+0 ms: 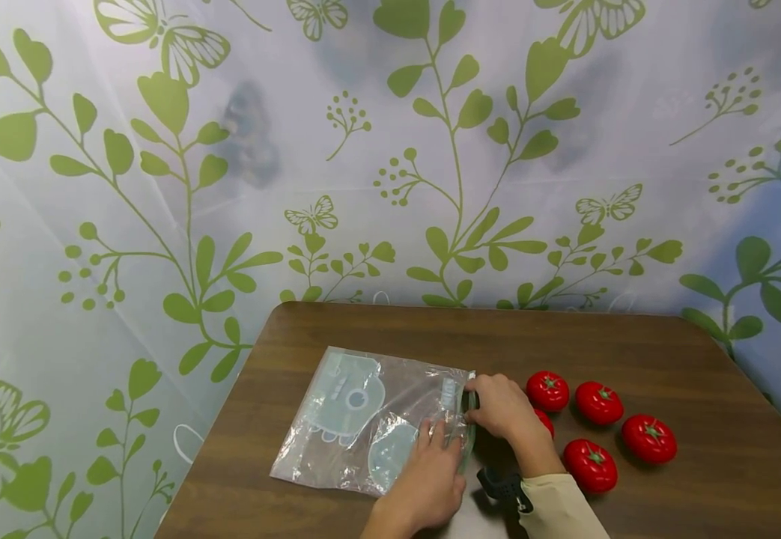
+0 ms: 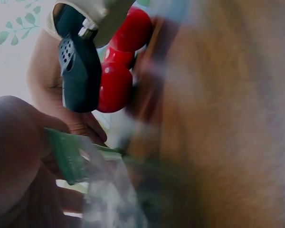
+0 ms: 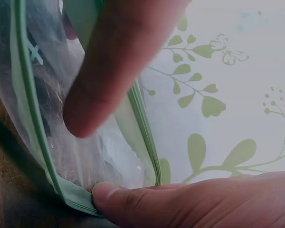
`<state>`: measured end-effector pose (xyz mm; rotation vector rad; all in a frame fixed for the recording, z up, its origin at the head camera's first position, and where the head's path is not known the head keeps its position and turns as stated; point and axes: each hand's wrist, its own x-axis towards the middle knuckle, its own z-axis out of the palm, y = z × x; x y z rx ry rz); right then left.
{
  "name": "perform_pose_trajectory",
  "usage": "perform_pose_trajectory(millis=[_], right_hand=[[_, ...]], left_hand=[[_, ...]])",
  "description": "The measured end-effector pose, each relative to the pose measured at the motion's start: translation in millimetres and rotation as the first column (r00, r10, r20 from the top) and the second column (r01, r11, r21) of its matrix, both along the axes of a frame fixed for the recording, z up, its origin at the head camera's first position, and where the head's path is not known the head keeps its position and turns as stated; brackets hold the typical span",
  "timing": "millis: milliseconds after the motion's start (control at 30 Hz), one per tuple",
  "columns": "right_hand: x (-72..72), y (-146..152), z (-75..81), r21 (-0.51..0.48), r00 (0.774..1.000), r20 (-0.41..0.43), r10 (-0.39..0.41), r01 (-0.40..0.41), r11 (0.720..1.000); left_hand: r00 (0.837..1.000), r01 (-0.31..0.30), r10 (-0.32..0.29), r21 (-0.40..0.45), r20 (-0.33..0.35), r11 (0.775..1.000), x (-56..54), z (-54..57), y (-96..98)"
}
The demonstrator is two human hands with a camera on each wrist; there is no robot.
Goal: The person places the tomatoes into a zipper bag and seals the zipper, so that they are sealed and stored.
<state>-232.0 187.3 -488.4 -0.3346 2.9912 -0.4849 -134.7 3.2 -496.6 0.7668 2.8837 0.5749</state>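
A clear zip bag [image 1: 403, 385] with pale green print lies flat on the table, its green zip edge toward the right. My left hand [image 1: 427, 475] rests over the bag beside that edge; in the left wrist view the green zip strip [image 2: 69, 154] runs between its thumb and fingers. At the far corner of the mouth, my right hand [image 1: 505, 408] grips the edge. The right wrist view shows the bag's green zip lips [image 3: 33, 109] spread apart, the right thumb [image 3: 128, 202] on the corner and one finger across the gap.
Several glossy red tomatoes [image 1: 599, 403] sit right of the right hand, one partly hidden behind it. A black wrist device [image 1: 501, 486] is on the right wrist, by a beige sleeve [image 1: 561, 501]. Beyond the brown wooden table [image 1: 720, 374] hangs a leaf-patterned curtain [image 1: 336, 165].
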Motion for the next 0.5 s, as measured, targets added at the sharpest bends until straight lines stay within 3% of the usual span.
perform_pose_trajectory(millis=[167, 233, 367, 433, 500], right_hand=[[-1.9, 0, -2.0, -0.002, 1.0, -0.01, 0.009, -0.009, 1.0], [-1.8, 0, -2.6, -0.004, 1.0, -0.005, 0.007, -0.007, 1.0], [-1.3, 0, -2.4, 0.001, 1.0, 0.009, -0.005, 0.005, 1.0], [-1.4, 0, -2.7, 0.002, 1.0, 0.016, -0.014, 0.014, 1.0], [-1.4, 0, -2.1, 0.008, 1.0, 0.013, -0.01, 0.01, 1.0]], left_hand=[[0.999, 0.05, -0.049, -0.09, 0.008, 0.995, -7.5, 0.9, -2.8], [0.997, 0.072, -0.074, -0.109, -0.02, 0.991, -10.6, -3.2, -4.4], [0.984, 0.088, -0.103, -0.106, -0.147, 0.99, -15.8, -21.1, -5.6], [0.978, 0.069, -0.086, -0.094, -0.193, 0.993, -16.3, -28.7, -3.6], [0.979, 0.03, -0.05, -0.103, -0.199, 0.994, -13.2, -27.6, 0.6]])
